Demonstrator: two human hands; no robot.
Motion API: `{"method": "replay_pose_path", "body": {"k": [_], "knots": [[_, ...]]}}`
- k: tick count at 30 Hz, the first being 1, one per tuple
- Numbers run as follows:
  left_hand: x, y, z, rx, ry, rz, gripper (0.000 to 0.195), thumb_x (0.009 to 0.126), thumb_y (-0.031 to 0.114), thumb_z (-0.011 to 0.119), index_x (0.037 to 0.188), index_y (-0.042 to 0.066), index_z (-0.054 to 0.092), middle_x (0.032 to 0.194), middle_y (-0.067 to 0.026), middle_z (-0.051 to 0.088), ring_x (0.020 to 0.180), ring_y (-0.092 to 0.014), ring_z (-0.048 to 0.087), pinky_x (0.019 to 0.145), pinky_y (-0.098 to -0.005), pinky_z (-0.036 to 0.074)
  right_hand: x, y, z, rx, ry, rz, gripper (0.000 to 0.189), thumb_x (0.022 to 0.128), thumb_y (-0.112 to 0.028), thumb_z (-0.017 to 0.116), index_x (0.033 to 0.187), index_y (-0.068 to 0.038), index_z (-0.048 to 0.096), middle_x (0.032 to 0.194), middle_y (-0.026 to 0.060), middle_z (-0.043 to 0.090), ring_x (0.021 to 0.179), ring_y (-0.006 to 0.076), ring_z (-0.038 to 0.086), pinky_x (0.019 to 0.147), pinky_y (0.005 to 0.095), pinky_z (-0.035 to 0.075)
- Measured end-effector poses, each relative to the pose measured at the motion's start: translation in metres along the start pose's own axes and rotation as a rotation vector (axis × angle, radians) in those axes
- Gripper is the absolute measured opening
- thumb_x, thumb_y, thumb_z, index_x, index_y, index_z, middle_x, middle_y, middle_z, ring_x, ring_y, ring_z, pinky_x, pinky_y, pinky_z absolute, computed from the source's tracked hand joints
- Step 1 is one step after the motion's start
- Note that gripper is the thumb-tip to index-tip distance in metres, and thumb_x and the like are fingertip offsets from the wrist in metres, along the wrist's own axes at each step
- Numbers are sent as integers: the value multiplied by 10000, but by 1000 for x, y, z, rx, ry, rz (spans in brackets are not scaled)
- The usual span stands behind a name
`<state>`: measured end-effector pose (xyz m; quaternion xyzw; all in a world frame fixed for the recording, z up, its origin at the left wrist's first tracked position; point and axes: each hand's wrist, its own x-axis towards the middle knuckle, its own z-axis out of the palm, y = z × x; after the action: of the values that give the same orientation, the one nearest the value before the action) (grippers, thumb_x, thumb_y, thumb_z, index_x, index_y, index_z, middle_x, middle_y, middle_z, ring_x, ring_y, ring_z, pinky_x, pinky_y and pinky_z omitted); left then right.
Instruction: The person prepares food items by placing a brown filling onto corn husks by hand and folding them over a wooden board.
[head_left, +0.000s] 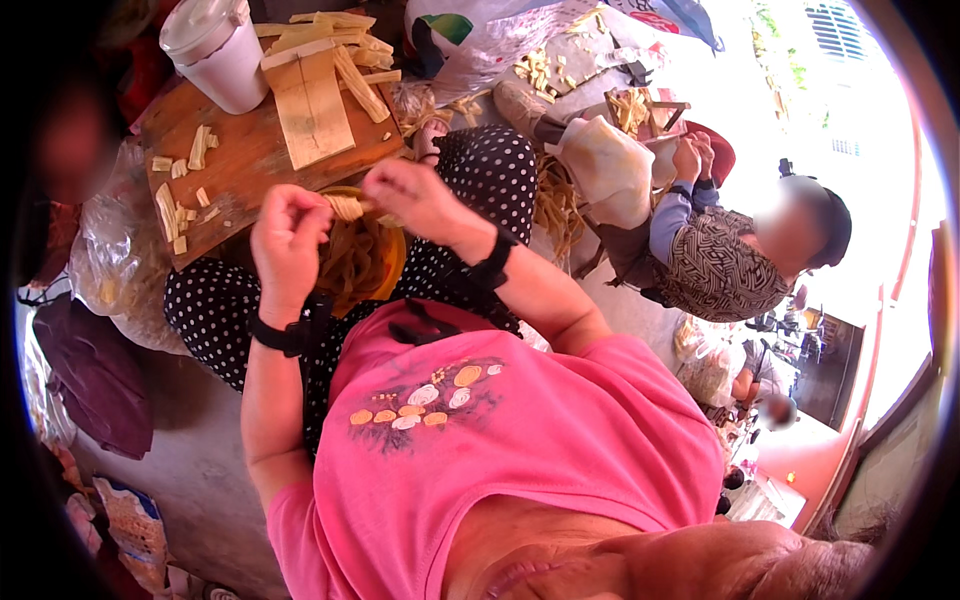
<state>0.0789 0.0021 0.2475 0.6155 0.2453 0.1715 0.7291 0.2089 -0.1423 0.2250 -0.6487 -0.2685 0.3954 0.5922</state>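
My left hand (289, 244) pinches one end of a pale yellow ribbed strip (346, 208) between thumb and fingers. Blurred by motion, my right hand (416, 196) is at the strip's other end with its fingers curled; its grip on it is unclear. Below both hands, between my knees, sits a yellow basin (395, 262) holding brownish curled strips (349, 259), partly hidden by my left hand. Just beyond is a wooden board (225, 165) with short cut yellow pieces (169, 210) along its left side. A flat wooden slab (311, 112) rests on it near a pile of longer yellow strips (364, 86).
A white lidded bucket (225, 67) stands on the board's far left. Clear plastic bags (120, 247) lie to the left. At right, a seated co-worker (720, 247) is beside a small stool (649, 112) bearing yellow strips. Printed sacks (495, 45) lie beyond the board.
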Motion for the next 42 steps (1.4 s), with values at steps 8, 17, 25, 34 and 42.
{"method": "replay_pose_path", "body": {"k": [8, 17, 25, 34, 42], "knots": [[5, 21, -24, 300, -75, 290, 184, 836, -28, 581, 1016, 11, 579, 1004, -92, 628, 862, -159, 596, 740, -252, 481, -3, -29, -17, -252, -109, -38, 189, 881, -168, 629, 879, 21, 629, 745, 39, 622, 684, 100, 558, 619, 251, 456], [40, 56, -22, 395, -497, 173, 299, 823, 58, 652, 1115, 21, 602, 917, -77, 656, 801, -111, 590, 739, -245, 465, 12, -55, -2, -380, -40, -291, 121, 834, -103, 657, 884, 4, 630, 740, 91, 629, 657, 167, 598, 606, 289, 476], [53, 52, -17, 264, -461, 129, 226, 821, 30, 658, 1038, 3, 602, 791, 17, 603, 730, -31, 523, 679, -185, 439, 27, -54, -10, -320, -51, -210, 133, 853, -120, 653, 891, 4, 629, 738, 73, 634, 652, 102, 559, 592, 259, 458], [62, 41, -38, 257, -307, -72, 178, 917, 58, 520, 1062, -1, 606, 825, -28, 644, 725, -71, 586, 676, -214, 485, 38, -69, -15, -281, 10, -56, 134, 869, -130, 634, 869, 3, 618, 728, 58, 625, 657, 92, 542, 602, 257, 455], [62, 28, -46, 527, -245, 67, 172, 892, 70, 567, 1009, -41, 627, 839, -72, 675, 731, -111, 633, 704, -233, 501, 52, -43, -26, -260, 2, -69, 112, 854, -98, 637, 858, 14, 626, 708, 23, 604, 668, 61, 516, 615, 236, 445]]}}
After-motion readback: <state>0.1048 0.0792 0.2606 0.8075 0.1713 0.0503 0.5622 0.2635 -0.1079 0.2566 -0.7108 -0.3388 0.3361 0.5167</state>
